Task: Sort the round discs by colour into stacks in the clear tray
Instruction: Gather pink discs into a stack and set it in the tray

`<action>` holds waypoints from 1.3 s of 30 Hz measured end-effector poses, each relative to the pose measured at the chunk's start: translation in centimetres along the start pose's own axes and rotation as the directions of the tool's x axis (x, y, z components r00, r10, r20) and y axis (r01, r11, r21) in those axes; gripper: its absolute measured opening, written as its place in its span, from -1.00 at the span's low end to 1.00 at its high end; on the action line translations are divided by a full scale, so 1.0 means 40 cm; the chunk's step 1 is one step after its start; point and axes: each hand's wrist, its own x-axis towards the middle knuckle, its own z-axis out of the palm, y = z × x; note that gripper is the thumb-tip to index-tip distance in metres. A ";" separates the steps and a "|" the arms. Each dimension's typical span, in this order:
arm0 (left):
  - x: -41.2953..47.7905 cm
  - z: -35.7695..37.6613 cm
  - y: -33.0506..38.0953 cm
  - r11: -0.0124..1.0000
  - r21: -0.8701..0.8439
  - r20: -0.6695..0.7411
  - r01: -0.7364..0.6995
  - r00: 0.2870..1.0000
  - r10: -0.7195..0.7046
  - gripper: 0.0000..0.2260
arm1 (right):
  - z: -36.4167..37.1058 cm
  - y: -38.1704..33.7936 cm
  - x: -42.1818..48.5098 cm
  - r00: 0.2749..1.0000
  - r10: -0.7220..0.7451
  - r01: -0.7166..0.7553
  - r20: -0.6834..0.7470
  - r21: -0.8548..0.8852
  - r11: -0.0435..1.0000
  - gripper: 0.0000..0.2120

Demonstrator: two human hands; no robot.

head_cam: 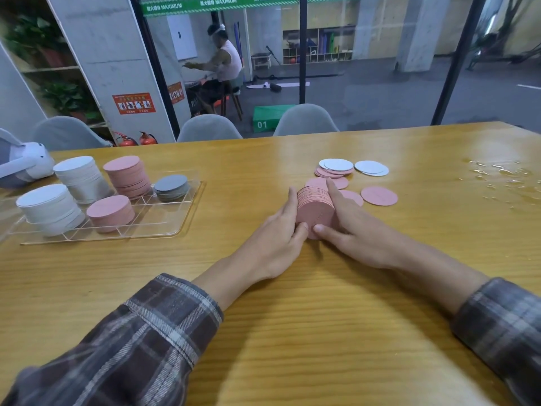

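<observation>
Pink disc stack (pixel 316 206) is being clamped on edge against the tabletop (pixel 292 288) between left hand (pixel 278 235) and right hand (pixel 354 232), fingers (pixel 332 189) grasping it (apparently to square the edges) before transfer to the clear tray (pixel 117 238), well apart leftward.

A plush toy (pixel 23 162) lies at the desk's (pixel 292 317) left edge; liquid (pixel 503 177) glistens at right, grey chairs (pixel 209 128) and fire extinguishers (pixel 137 139) behind.
</observation>
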 end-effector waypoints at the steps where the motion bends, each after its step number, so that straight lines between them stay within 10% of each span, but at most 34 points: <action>1: 0.000 0.004 0.001 1.000 0.004 -0.009 -0.002 1.000 0.002 -0.36 | 0.001 0.001 0.001 1.000 0.005 -0.005 0.005 0.012 1.000 -0.12; 14: -0.016 -0.027 -0.020 0.986 -0.055 -0.192 -0.160 0.970 0.147 -0.61 | -0.036 0.012 -0.021 0.999 -0.033 0.032 -0.034 -0.004 0.999 -0.33; 39: -0.164 -0.280 -0.192 0.970 -0.242 -0.304 0.033 0.946 -0.108 -0.79 | 0.091 -0.235 0.159 0.977 -0.171 0.205 -0.124 0.366 0.908 -0.67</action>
